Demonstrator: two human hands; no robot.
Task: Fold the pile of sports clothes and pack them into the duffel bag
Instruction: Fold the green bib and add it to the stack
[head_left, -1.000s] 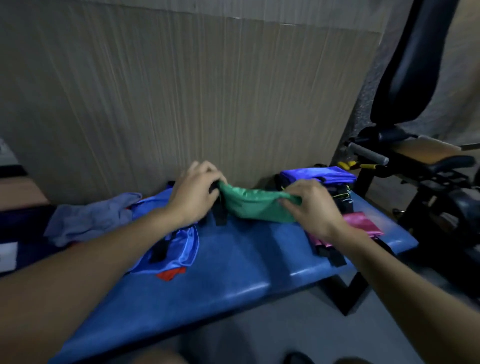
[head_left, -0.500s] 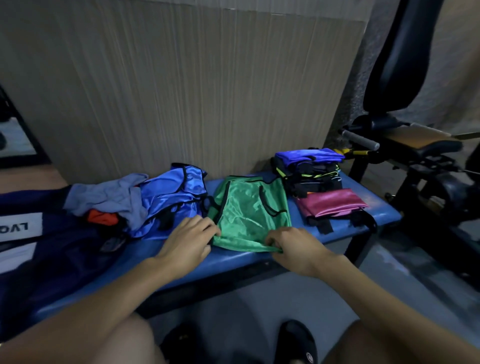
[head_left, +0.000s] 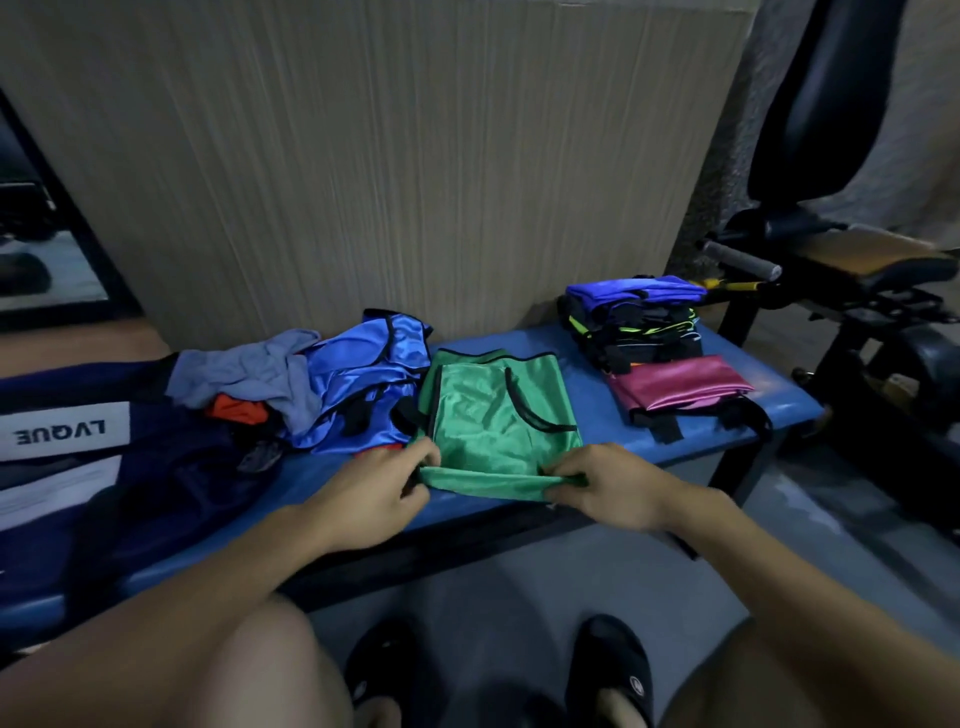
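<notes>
A green sports vest (head_left: 493, 415) with black trim lies spread flat on the blue bench (head_left: 597, 415). My left hand (head_left: 374, 493) pinches its near left corner and my right hand (head_left: 608, 486) pinches its near right corner, the near hem lifted slightly. Left of it sits an unfolded heap: a shiny blue vest (head_left: 363, 379), a grey garment (head_left: 249, 374) and something orange (head_left: 234, 410). A dark navy duffel bag (head_left: 78, 467) with white lettering lies at the far left. A folded stack (head_left: 634, 322) and a folded magenta garment (head_left: 680, 387) sit at the bench's right end.
A wood-grain panel (head_left: 389, 156) stands right behind the bench. Black gym equipment (head_left: 857, 260) with a padded seat crowds the right side. My knees and black slippers (head_left: 613, 670) are on the grey floor in front of the bench.
The green vest went from held up bunched between my hands to laid flat on the bench. Both hands slid to its near corners and now pinch and lift the hem.
</notes>
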